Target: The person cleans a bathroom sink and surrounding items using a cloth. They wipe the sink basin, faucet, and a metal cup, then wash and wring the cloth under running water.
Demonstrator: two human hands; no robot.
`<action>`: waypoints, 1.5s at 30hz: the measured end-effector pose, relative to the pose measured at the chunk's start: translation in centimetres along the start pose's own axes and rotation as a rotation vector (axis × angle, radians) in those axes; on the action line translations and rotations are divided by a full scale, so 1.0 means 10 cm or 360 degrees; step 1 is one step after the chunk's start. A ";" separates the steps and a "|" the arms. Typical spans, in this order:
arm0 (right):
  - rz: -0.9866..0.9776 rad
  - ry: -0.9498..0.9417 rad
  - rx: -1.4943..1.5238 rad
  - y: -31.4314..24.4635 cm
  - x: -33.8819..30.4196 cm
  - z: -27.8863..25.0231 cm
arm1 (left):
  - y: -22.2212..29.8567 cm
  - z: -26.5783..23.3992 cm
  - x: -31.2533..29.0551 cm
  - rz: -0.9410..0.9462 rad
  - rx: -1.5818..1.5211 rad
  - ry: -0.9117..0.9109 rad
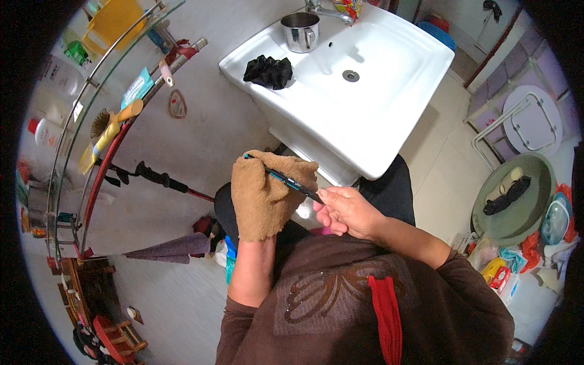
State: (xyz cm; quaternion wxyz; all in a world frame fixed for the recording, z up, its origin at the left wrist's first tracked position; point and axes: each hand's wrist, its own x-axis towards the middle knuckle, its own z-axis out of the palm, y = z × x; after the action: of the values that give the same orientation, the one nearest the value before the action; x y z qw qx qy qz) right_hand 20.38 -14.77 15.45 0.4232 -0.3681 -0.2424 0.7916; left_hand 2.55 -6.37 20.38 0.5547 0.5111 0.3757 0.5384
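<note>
My left hand [267,191] is wrapped in a light brown cloth [261,204] and closes around a thin dark toothbrush-like stick with a blue end [286,179]. My right hand [347,212] pinches the stick's near end between thumb and fingers. Both hands are held in front of my chest, just below the front edge of a white washbasin [389,91].
A steel mug [300,30] and a black crumpled cloth [268,71] sit on the basin's rim. A curved glass shelf [91,115] with bottles and brushes hangs at the left. A green basin [517,201] and a white stool [532,118] stand on the floor at right.
</note>
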 end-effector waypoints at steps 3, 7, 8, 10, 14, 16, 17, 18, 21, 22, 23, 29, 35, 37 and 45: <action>-0.0100 0.0145 -0.0512 -0.02 -0.01 0.00 | -0.02 -0.01 0.03 0.0323 0.0504 -0.0128; -0.0721 0.0338 -0.1128 0.10 -0.05 0.05 | -0.06 -0.05 0.06 0.0491 0.0808 -0.0235; -0.0848 0.0418 -0.1311 0.10 -0.05 0.04 | -0.06 -0.06 0.05 0.0447 0.0800 -0.0270; -0.1018 0.0421 -0.1492 0.10 -0.07 0.02 | -0.04 -0.08 0.04 0.0361 0.0782 -0.0343; -0.0884 0.0418 -0.1275 0.05 -0.13 0.03 | 0.02 -0.02 0.00 0.0548 0.1085 -0.0386; -0.0816 0.0382 -0.1135 0.03 -0.16 0.05 | 0.03 0.05 -0.03 0.0498 0.0896 -0.0246; -0.0778 0.0363 -0.1065 0.03 -0.17 0.07 | 0.03 0.10 -0.06 0.0312 0.0553 -0.0127; -0.0630 0.0333 -0.0898 0.01 -0.18 0.06 | 0.05 0.13 -0.06 0.0180 0.0421 -0.0037; -0.0312 0.0241 -0.0504 -0.03 -0.19 0.02 | 0.12 0.20 -0.02 0.0534 0.0811 -0.0234; -0.0288 0.0210 -0.0449 -0.04 -0.19 0.00 | 0.16 0.21 0.00 0.0679 0.1008 -0.0307; -0.0267 0.0187 -0.0410 -0.05 -0.19 -0.03 | 0.20 0.23 0.04 0.0825 0.1206 -0.0378; -0.0216 0.0187 -0.0402 -0.07 -0.21 -0.13 | 0.45 0.36 0.01 0.0903 0.1924 -0.0592; -0.0490 0.0086 -0.0422 -0.16 -0.46 -0.30 | 0.28 0.44 0.02 0.0889 0.1436 -0.0406; -0.0629 0.0081 -0.0354 -0.21 -0.59 -0.43 | 0.16 0.41 -0.05 0.0686 0.1807 -0.0309; -0.1309 0.0823 0.0144 -0.19 -1.16 -1.53 | -0.64 0.09 0.14 0.0465 0.1468 -0.0533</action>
State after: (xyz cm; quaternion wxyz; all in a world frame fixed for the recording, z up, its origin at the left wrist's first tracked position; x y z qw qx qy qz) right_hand 37.62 -22.49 11.79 0.7627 -0.4077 -0.2201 0.4512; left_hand 4.99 -4.44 14.54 0.2429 0.8292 0.4050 0.2992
